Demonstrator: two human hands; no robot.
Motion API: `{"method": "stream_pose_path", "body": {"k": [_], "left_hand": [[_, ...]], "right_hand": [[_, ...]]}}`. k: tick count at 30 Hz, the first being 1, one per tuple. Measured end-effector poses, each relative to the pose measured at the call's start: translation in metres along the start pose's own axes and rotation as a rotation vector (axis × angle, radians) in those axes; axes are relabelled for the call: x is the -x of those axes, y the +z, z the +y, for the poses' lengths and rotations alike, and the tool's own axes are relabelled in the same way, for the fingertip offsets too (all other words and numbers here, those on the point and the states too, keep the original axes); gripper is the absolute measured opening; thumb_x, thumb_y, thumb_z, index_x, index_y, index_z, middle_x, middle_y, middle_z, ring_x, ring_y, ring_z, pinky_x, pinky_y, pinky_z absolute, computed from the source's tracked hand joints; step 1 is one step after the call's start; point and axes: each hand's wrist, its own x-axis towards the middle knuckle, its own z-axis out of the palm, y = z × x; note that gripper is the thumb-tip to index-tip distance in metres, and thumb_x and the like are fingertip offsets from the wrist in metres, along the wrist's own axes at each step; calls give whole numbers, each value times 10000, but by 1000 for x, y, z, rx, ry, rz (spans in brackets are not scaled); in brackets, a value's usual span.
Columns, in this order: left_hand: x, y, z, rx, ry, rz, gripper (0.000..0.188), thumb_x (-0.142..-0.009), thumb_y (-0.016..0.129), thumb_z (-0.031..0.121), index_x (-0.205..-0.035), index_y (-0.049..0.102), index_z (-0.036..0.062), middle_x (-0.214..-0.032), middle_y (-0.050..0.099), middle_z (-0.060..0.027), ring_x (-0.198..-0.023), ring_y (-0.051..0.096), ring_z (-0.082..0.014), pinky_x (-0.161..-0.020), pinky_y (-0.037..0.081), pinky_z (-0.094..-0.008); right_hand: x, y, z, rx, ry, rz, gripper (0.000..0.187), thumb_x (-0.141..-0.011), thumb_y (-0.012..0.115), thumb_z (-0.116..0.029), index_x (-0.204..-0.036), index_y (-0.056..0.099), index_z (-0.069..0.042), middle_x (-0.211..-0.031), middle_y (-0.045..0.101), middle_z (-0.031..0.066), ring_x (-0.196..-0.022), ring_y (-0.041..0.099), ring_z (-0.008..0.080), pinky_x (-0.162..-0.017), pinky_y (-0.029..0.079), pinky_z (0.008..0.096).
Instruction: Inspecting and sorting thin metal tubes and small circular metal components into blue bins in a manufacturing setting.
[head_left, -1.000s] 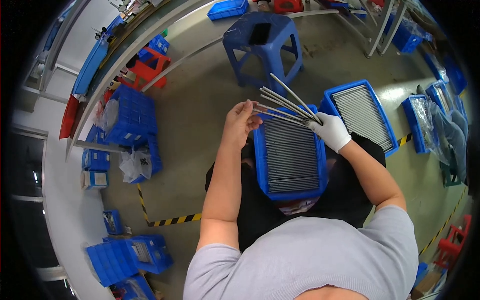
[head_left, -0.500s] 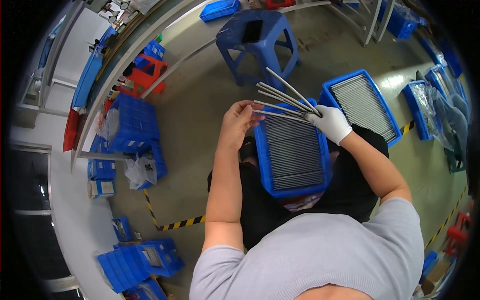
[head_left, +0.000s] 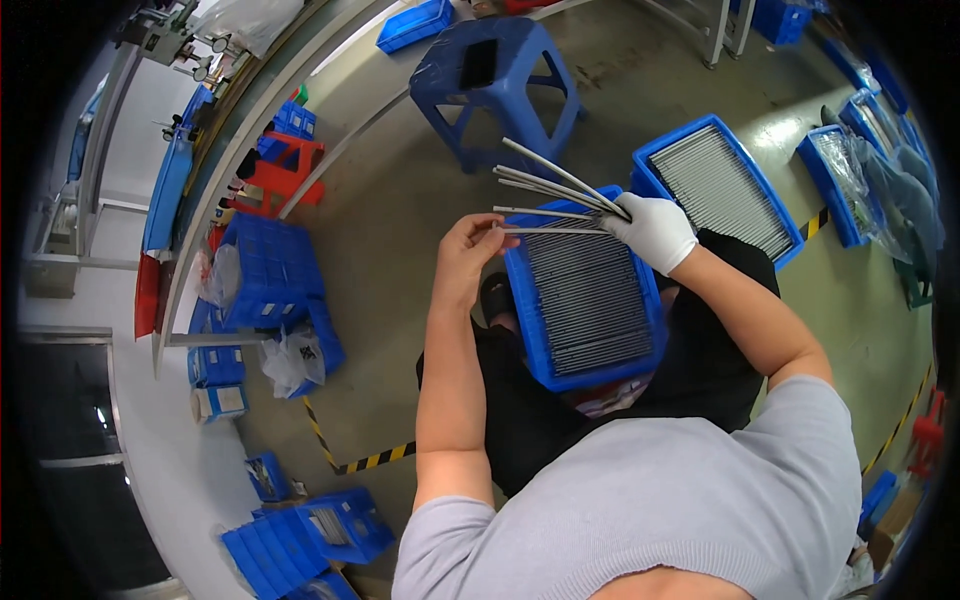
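Wearing a white glove, my right hand [head_left: 652, 232] is closed around several thin grey metal rods [head_left: 555, 187]. They fan out toward the left from its grip, above the near bin. My bare left hand [head_left: 468, 258] pinches the free end of the lowest rod between thumb and fingers. Between my knees stands a blue plastic bin [head_left: 600, 380], filled with rows of similar rods [head_left: 590, 300] lying side by side. A second blue bin [head_left: 761, 187], beyond my right knee, holds lighter-looking rods [head_left: 720, 195].
Ahead stands a blue plastic stool [head_left: 510, 95] with a dark flat object [head_left: 480, 64] on it. Blue crates [head_left: 270, 270] are stacked under a bench at left. At far right, a blue bin [head_left: 835, 185] holds plastic-wrapped items. Black-and-yellow tape [head_left: 375, 460] marks the floor.
The left thumb and fingers have closed on the lowest rod's end, and that rod now lies more level. The right hand keeps its grip. The whole view has shifted slightly.
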Motion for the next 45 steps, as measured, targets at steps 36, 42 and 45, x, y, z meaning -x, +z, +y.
{"method": "stream_pose_path", "body": {"k": [36, 42, 45], "left_hand": [[0, 8, 6, 82, 18, 65, 156, -891, 629, 91, -1000, 628, -20, -914, 671, -87, -866, 624, -149, -847, 467, -266], [-3, 10, 4, -25, -22, 154, 176, -913, 596, 118, -1001, 621, -33, -868, 665, -81, -815, 630, -149, -815, 469, -268], [0, 14, 9, -25, 55, 128, 178, -915, 588, 118, -992, 619, -38, -851, 656, -83, -814, 626, -144, -814, 465, -265]], "right_hand": [[4, -5, -9, 112, -56, -58, 319, -882, 583, -400, -836, 623, -87, -679, 635, 110, -658, 638, 301, -611, 508, 404], [5, -6, -14, 167, -90, -11, 329, -882, 581, -403, -806, 624, -86, -679, 634, 105, -660, 639, 302, -613, 509, 401], [3, -9, -13, 64, -22, -94, 329, -889, 573, -404, -825, 635, -87, -688, 637, 110, -675, 642, 296, -629, 510, 400]]}}
